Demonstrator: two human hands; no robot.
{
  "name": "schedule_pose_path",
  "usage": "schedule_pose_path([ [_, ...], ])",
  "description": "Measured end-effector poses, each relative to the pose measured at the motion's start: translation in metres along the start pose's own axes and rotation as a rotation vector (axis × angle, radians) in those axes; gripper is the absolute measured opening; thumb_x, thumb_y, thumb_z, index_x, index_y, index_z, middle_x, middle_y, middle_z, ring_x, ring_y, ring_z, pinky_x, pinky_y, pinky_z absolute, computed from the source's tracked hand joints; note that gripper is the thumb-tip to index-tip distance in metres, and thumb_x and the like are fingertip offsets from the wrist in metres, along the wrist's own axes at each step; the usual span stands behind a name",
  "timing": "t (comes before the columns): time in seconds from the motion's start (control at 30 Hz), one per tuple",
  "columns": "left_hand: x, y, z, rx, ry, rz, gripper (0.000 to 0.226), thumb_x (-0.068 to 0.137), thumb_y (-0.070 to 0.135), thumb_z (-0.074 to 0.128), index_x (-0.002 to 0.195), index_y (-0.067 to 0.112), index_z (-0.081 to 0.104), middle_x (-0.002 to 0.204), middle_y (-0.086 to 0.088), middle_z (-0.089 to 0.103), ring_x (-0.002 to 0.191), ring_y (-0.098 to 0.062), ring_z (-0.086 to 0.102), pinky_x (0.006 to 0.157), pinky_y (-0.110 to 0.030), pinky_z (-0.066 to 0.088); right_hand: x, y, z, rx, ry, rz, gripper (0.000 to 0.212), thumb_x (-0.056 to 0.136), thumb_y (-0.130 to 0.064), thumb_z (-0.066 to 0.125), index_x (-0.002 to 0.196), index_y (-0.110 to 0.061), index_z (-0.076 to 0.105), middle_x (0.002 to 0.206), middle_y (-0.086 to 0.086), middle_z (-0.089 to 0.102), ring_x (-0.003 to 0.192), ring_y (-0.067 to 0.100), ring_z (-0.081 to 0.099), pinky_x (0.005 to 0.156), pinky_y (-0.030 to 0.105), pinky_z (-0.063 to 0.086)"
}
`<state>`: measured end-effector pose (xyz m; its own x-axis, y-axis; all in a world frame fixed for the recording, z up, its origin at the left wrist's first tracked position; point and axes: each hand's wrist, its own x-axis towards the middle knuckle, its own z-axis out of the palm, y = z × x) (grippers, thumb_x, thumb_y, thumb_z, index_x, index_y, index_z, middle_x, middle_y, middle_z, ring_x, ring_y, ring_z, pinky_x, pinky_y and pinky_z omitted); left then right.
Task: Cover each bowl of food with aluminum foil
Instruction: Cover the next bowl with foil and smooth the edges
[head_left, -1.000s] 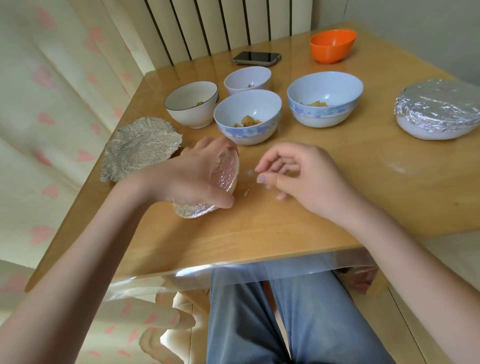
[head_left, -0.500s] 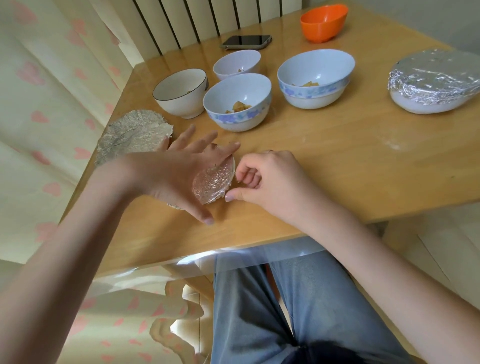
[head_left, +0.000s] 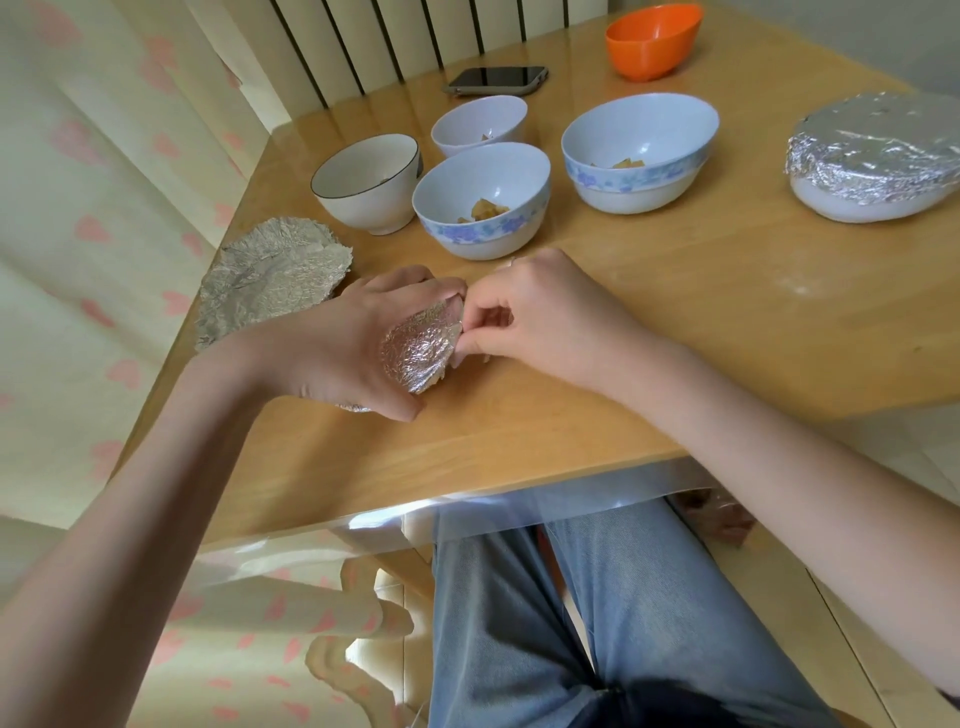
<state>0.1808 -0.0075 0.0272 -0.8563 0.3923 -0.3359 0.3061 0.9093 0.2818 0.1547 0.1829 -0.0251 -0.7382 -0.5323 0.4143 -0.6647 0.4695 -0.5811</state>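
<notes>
Crumpled foil piece (head_left: 418, 349) sits near the front edge of the wooden table (head_left: 727, 322), held tilted on edge in the left hand (head_left: 332, 343), thumb below and fingers curled over its top. Right hand (head_left: 540, 317) pinches the foil's right rim between thumb and forefinger. A second, flattened foil sheet (head_left: 270, 278) lies at the table's left edge, just behind the left hand. Beyond the hands stand 4 uncovered bowls: a black-rimmed white bowl (head_left: 369, 182), a floral-banded bowl (head_left: 483, 200) holding food, a small plain bowl (head_left: 478, 124), a larger floral bowl (head_left: 641, 150). At far right, 1 foil-covered bowl (head_left: 872, 156). An orange bowl (head_left: 652, 39) and phone (head_left: 496, 79) lie at the far edge.
</notes>
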Motion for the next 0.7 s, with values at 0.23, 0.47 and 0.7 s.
schedule_pose_path([
  [0.23,-0.001,-0.008,0.000,-0.163,0.055,-0.012,0.087,0.053,0.030,0.071,0.116,0.068,0.025,0.134,0.025,0.031,0.112,0.020,0.034,0.082,0.005,0.030,0.014,0.006,-0.007,-0.425,0.133,-0.354,0.041,0.080,-0.042,0.055,0.053,-0.011,0.057,0.049,0.003,0.053,0.043,0.021,0.054,0.041,0.021,0.031],
  [0.47,0.011,0.007,0.005,-0.043,0.153,-0.264,0.099,0.059,0.056,0.069,0.144,0.048,0.021,0.145,0.005,0.028,0.129,-0.026,0.039,0.104,-0.039,0.037,-0.009,0.010,-0.006,-0.184,-0.053,-0.015,0.021,0.083,-0.040,0.064,0.097,-0.024,0.064,0.080,-0.011,0.059,0.078,0.013,0.055,0.067,0.035,0.049],
  [0.7,0.025,0.022,0.007,0.187,0.040,-0.352,0.124,0.061,0.065,0.077,0.150,0.049,-0.008,0.159,0.000,0.007,0.143,-0.035,0.019,0.109,-0.050,0.030,-0.019,0.011,0.008,-0.026,-0.072,0.108,0.029,0.071,-0.043,0.076,0.089,-0.022,0.069,0.074,-0.014,0.055,0.073,0.011,0.055,0.071,0.040,0.051],
])
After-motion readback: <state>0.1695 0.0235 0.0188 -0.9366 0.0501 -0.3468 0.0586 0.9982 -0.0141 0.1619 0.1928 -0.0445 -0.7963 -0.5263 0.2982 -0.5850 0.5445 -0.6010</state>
